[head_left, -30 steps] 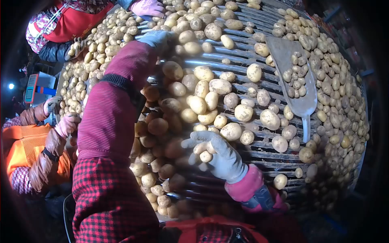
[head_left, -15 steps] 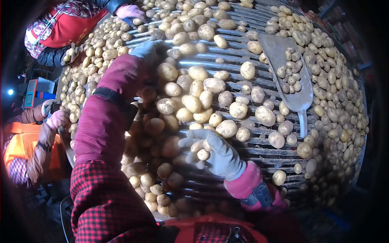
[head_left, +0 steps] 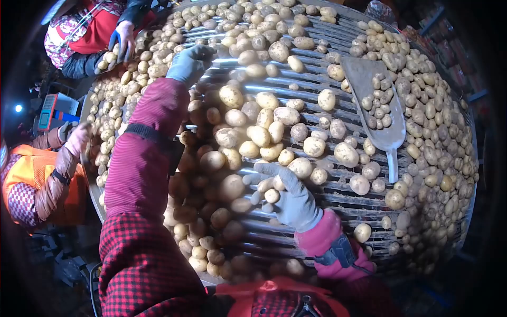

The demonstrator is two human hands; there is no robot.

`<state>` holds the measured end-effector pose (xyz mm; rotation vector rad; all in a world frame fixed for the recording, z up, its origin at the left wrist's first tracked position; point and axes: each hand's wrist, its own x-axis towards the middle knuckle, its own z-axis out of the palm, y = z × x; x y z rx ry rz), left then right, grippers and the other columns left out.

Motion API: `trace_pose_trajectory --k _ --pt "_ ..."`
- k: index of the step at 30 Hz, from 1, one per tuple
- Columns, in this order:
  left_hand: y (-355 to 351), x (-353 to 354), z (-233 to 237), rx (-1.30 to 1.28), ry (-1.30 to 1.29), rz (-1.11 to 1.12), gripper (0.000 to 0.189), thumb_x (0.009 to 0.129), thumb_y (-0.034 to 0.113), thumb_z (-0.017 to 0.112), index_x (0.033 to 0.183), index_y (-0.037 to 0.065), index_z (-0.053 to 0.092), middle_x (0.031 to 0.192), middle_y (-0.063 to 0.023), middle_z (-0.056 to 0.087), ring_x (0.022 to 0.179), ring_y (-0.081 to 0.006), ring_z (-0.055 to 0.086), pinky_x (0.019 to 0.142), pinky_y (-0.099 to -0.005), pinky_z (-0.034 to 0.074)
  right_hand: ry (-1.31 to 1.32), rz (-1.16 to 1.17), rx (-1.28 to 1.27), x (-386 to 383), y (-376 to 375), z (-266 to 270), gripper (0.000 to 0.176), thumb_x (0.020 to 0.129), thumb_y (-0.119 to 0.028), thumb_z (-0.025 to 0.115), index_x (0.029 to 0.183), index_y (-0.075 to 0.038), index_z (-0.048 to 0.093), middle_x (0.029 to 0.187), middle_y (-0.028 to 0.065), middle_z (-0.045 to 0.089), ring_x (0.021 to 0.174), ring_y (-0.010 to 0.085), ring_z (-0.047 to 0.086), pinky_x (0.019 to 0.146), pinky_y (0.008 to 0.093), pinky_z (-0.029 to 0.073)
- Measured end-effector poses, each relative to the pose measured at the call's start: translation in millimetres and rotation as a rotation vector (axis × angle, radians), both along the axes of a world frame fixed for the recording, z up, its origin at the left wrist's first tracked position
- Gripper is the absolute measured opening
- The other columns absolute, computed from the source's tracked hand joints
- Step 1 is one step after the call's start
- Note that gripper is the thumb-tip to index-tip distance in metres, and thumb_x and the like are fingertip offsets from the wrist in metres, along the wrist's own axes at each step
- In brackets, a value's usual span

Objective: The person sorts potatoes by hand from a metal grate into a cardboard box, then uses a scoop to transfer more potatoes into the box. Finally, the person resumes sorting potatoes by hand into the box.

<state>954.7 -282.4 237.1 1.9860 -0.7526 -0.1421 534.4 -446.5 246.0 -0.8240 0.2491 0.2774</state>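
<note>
My left hand (head_left: 189,64), in a grey glove, is at the far left part of the slatted metal table (head_left: 338,203). Its fingers are curled together, and whatever may be in them is hidden. Nearer my body, my right hand (head_left: 293,205), gloved too, is palm up with bent fingers around several small potatoes (head_left: 272,196). Larger potatoes (head_left: 260,136) lie in a loose cluster on the slats between my hands. Beneath my left arm, more potatoes (head_left: 212,161) are in shade and partly blurred.
A metal scoop (head_left: 364,84) holding small potatoes lies on the right, beside a broad heap of potatoes (head_left: 430,127). Two co-workers are across the left edge: one in a red apron (head_left: 97,34), one in an orange vest (head_left: 45,177). More potatoes (head_left: 253,24) cover the far end.
My left hand has lifted slightly off the far potatoes, its fingers now curled. My right hand still holds the small potatoes. At upper left, a co-worker's hand has moved down toward their other hand.
</note>
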Motion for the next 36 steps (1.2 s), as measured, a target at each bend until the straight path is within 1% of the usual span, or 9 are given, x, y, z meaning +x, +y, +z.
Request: trace_pose_trajectory --k 1,9,20,22,25,26,29,31,36 --pt "-5.0 -28.4 31.3 -0.157 0.299 0.098 0.024 0.093 0.002 0.071 0.116 0.007 0.074 0.097 -0.0008 0.075 0.085 -0.0114 0.067 0.076 -0.0273 0.056 0.134 -0.023 0.286 2.0 -0.4 2.0 0.047 0.108 -0.041 0.048 0.142 -0.009 0.053 0.12 0.0053 0.066 0.1 0.011 0.063 0.075 0.0231 0.053" --pt "-82.2 -180.7 97.7 -0.561 0.757 -0.226 0.046 0.089 0.007 0.072 0.134 0.004 0.062 0.109 -0.0068 0.072 0.09 -0.0176 0.069 0.081 -0.0327 0.058 0.071 -0.447 0.22 15.3 -57.0 81.6 0.062 0.097 -0.058 0.061 0.135 -0.009 0.056 0.116 0.0106 0.069 0.09 0.0201 0.068 0.063 0.0239 0.052" --pt "-290.0 -236.9 92.7 -0.467 0.741 -0.624 0.054 0.094 0.018 0.073 0.143 0.003 0.054 0.1 -0.009 0.07 0.081 -0.0131 0.065 0.073 -0.0269 0.054 0.029 -0.765 -0.659 6.3 -224.3 109.6 0.038 0.106 -0.023 0.051 0.141 -0.012 0.057 0.117 0.0049 0.058 0.103 0.0213 0.06 0.077 0.0288 0.056" --pt "-290.6 -240.9 84.4 -0.456 0.521 -0.549 0.062 0.095 0.021 0.072 0.149 0.003 0.047 0.102 -0.0113 0.07 0.081 -0.0145 0.067 0.071 -0.026 0.054 0.112 -0.754 -0.665 5.7 -231.7 112.5 0.044 0.103 -0.01 0.053 0.146 -0.01 0.051 0.131 0.0079 0.053 0.112 0.0211 0.055 0.088 0.0345 0.057" --pt "-244.2 -237.2 96.9 -0.249 0.229 -0.464 0.073 0.095 0.026 0.069 0.157 0.004 0.035 0.107 -0.0153 0.07 0.083 -0.0182 0.069 0.07 -0.0274 0.056 -0.199 -0.474 -1.319 -12.9 -267.2 67.6 0.05 0.102 -0.006 0.053 0.151 -0.008 0.043 0.138 0.01 0.051 0.115 0.0224 0.055 0.092 0.0354 0.056" --pt "-220.6 -237.9 107.8 -0.166 0.162 -0.414 0.074 0.095 0.027 0.068 0.157 0.004 0.035 0.109 -0.017 0.069 0.082 -0.0173 0.069 0.069 -0.0276 0.056 -0.072 -0.608 -0.72 -19.0 -255.6 88.2 0.06 0.098 0.001 0.057 0.154 -0.006 0.037 0.141 0.0109 0.049 0.117 0.0241 0.057 0.093 0.0331 0.055" --pt "-163.6 -224.5 78.4 0.032 -0.385 -0.372 0.063 0.095 0.036 0.067 0.147 0.005 0.049 0.138 -0.0253 0.058 0.128 -0.0444 0.055 0.106 -0.0478 0.046 -0.098 -0.586 -1.22 -38.4 -252.9 82.2 0.061 0.095 0.007 0.059 0.152 -0.003 0.038 0.142 0.0116 0.049 0.122 0.0257 0.057 0.094 0.0326 0.055" --pt "-123.0 -227.5 57.4 0.204 -0.342 -0.569 0.059 0.09 0.032 0.071 0.143 0.014 0.054 0.144 -0.0206 0.053 0.134 -0.041 0.049 0.109 -0.0513 0.04 -0.121 -0.504 -1.704 -51.9 -247.8 78.4 0.06 0.093 0.01 0.059 0.15 -0.001 0.04 0.142 0.0126 0.049 0.127 0.0269 0.057 0.096 0.0336 0.055" --pt "-70.5 -262.8 72.7 0.536 -0.616 -0.448 0.046 0.083 0.029 0.073 0.128 0.024 0.063 0.143 -0.0083 0.053 0.131 -0.0357 0.05 0.108 -0.0542 0.037 -0.16 -0.646 -1.314 -89.5 -217.3 78.2 0.046 0.103 -0.007 0.054 0.146 0.004 0.043 0.139 0.0166 0.057 0.123 0.0261 0.061 0.098 0.0319 0.055"
